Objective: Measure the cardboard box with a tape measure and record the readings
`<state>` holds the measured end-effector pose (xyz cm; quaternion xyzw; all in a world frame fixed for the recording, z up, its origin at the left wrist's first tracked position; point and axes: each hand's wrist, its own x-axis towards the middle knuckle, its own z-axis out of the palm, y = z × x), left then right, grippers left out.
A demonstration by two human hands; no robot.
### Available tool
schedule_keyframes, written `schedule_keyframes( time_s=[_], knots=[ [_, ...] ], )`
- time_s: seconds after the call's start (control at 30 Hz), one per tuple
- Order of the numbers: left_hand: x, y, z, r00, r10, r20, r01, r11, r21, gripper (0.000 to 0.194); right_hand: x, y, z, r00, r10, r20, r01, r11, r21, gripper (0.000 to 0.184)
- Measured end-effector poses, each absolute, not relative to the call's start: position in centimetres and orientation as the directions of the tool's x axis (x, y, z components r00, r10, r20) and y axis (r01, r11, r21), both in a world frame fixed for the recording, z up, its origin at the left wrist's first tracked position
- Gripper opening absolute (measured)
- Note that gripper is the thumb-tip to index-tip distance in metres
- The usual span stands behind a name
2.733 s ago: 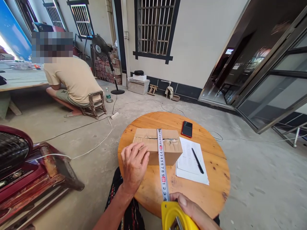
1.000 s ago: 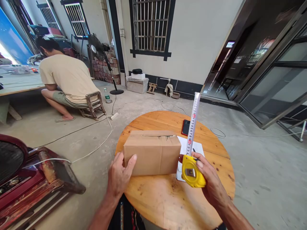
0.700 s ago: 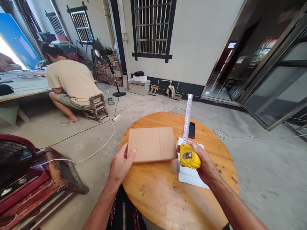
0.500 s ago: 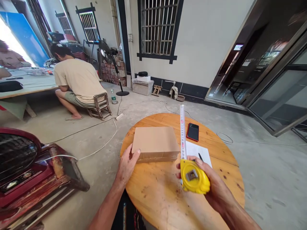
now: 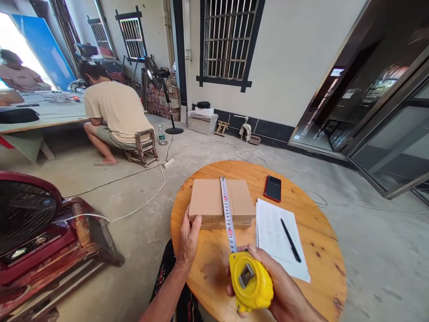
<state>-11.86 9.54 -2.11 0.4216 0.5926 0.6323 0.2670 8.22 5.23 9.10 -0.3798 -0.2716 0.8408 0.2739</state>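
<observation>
A closed brown cardboard box [image 5: 208,197] lies on the round wooden table [image 5: 315,241]. My left hand [image 5: 189,235] grips its near left corner, thumb on the front face and fingers along the left side. In my right hand [image 5: 264,268] is a yellow tape measure [image 5: 253,284], held in front of the box. Its pulled-out blade [image 5: 228,214] runs over the box top from front to back, with the tip by the far edge. Whether the blade touches the cardboard all along, I cannot tell.
Right of the box lie white paper sheets [image 5: 271,232], a black pen [image 5: 291,240] and a phone in a red case [image 5: 273,188]. A dark red heater-like appliance [image 5: 30,223] stands at the left. A person [image 5: 117,112] sits on a small chair [image 5: 144,147]; cables cross the floor.
My right hand has moved left and toward me, bringing the tape blade from beside the box to across its top. My left hand still holds the box corner. The view has shifted slightly.
</observation>
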Motion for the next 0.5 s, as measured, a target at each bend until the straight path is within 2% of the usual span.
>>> schedule_keyframes(
  time_s=[0.5],
  knots=[
    [-11.7,10.0,-2.3,-0.569,0.804,0.171,0.123,-0.122,0.985,0.052,9.0,4.1,7.4,-0.539,0.665,-0.517,-0.234,-0.708,-0.666,0.042]
  ],
)
